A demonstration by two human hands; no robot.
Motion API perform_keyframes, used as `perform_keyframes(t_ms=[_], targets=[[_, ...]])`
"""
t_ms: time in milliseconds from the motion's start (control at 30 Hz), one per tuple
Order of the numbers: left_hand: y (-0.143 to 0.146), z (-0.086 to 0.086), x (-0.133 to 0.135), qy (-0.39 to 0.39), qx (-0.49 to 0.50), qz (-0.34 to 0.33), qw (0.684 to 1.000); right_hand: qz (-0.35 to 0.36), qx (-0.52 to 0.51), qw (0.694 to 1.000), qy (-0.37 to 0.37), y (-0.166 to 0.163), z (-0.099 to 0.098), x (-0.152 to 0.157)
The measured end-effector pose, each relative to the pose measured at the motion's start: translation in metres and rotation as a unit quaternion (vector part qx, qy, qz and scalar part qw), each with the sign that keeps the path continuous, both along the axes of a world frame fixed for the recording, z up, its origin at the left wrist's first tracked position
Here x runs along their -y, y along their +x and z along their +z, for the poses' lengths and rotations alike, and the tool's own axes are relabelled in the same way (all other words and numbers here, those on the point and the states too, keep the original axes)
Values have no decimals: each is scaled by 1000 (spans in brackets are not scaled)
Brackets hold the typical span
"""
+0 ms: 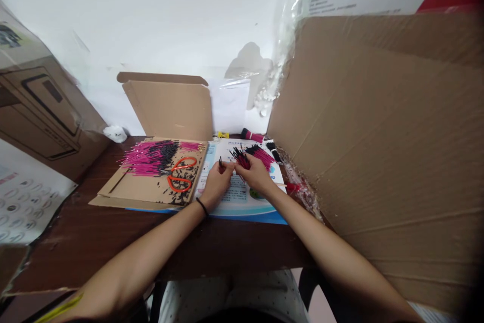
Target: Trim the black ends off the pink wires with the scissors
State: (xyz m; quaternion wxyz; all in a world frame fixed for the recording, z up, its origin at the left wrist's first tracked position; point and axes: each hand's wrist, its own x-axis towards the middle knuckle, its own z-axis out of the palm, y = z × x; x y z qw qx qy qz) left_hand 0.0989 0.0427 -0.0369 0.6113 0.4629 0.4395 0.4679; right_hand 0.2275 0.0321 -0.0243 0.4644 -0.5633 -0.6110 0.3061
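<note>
My left hand (218, 182), a black band on its wrist, is closed in a pinch, with a thin black-tipped wire (220, 162) sticking up from it. My right hand (256, 174) is closed around a bunch of pink wires with black ends (240, 155), its fingertips close to those of the left. Behind the right hand lies another bundle of pink and black wires (264, 155). At left, a large pile of pink wires with black ends (149, 157) rests on the opened cardboard box (124, 189). Orange-handled scissors (179, 185) lie beside the pile among small black scraps.
A printed sheet (242, 207) lies under my hands. Tied wire bundles (252, 135) and a yellow item (223, 135) sit at the back. Cardboard (378, 136) walls the right side; a crumpled white wad (115, 133) is at left. The dark wooden table (113, 242) extends in front.
</note>
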Motion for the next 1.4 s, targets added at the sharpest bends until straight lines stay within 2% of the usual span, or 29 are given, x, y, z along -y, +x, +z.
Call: perform_keyframes(t_ms=[133,300,367,433,600,700,767,933,1067,1200,1267,1400], targets=[[0,3,0,-40,76,-32,996,10,13,999,30,1,0,0],[-4,7,-11,-36,154,118,980,31,-21,999,0,2,4,1],[-7,10,-15,-40,174,150,973,22,-20,1000,-6,2,5,1],[-8,12,-15,-35,187,130,973,27,-19,999,-14,1,4,1],[-7,13,-8,4,142,11,990,80,-31,995,-49,-4,2,3],[-6,8,-7,38,88,0,995,97,-37,993,-50,-6,0,4],[-6,6,-9,48,78,32,995,80,-46,995,-48,-6,-2,3],[-12,10,-14,50,141,110,983,-15,-68,997,-35,-2,-7,-2],[-13,11,-14,51,129,111,984,-1,-57,998,-19,-2,-5,-2],[-11,9,-11,37,108,87,990,23,4,1000,4,-2,-1,0],[-12,9,-13,28,119,100,987,-9,3,1000,25,0,0,0],[-13,10,-17,-7,154,153,976,-75,-69,994,38,4,0,-3]])
